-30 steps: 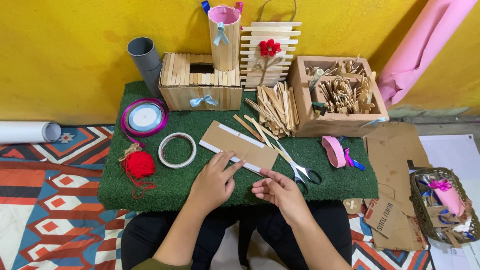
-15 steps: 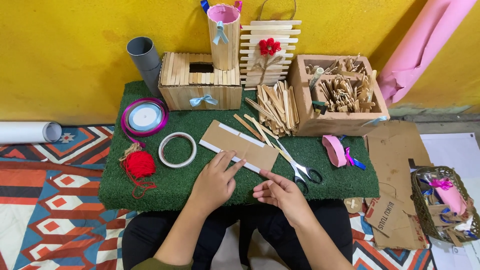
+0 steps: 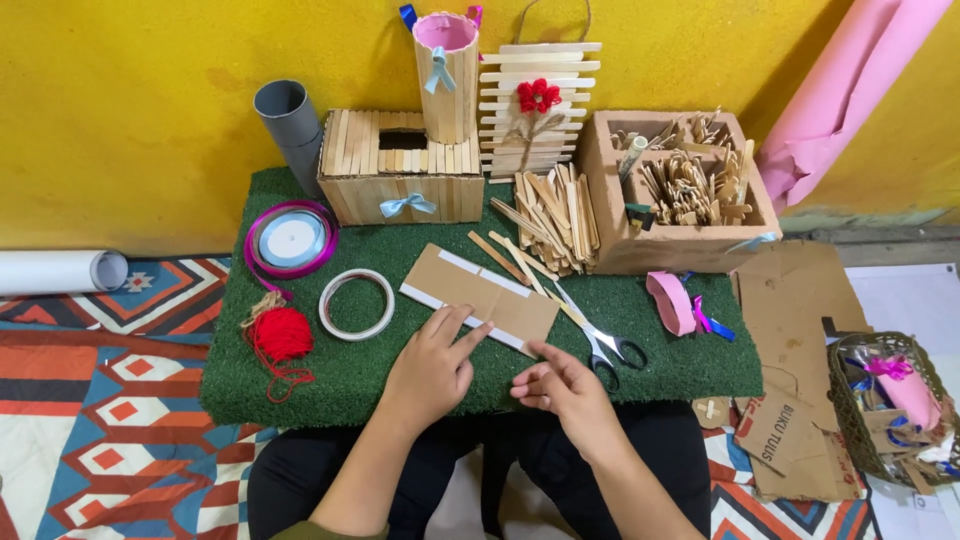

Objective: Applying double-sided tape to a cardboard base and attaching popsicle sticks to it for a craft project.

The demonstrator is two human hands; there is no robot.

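This looks like a craft corner in a home, set up on the floor by a yellow wall [image 3: 150,120]. A low tabletop [image 3: 330,390] covered in fake green grass stands on a bright patterned rug [image 3: 110,400]. On it lie craft things: wooden sticks [image 3: 555,210], a stick-covered box [image 3: 400,170], red yarn [image 3: 280,335], ribbon [image 3: 292,240], tape [image 3: 356,304], scissors [image 3: 600,335] and cardboard [image 3: 480,298].

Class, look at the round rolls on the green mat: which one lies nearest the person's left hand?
The plain white tape ring, lying flat just left of the left hand; the ribbon spool with the purple rim sits farther back.
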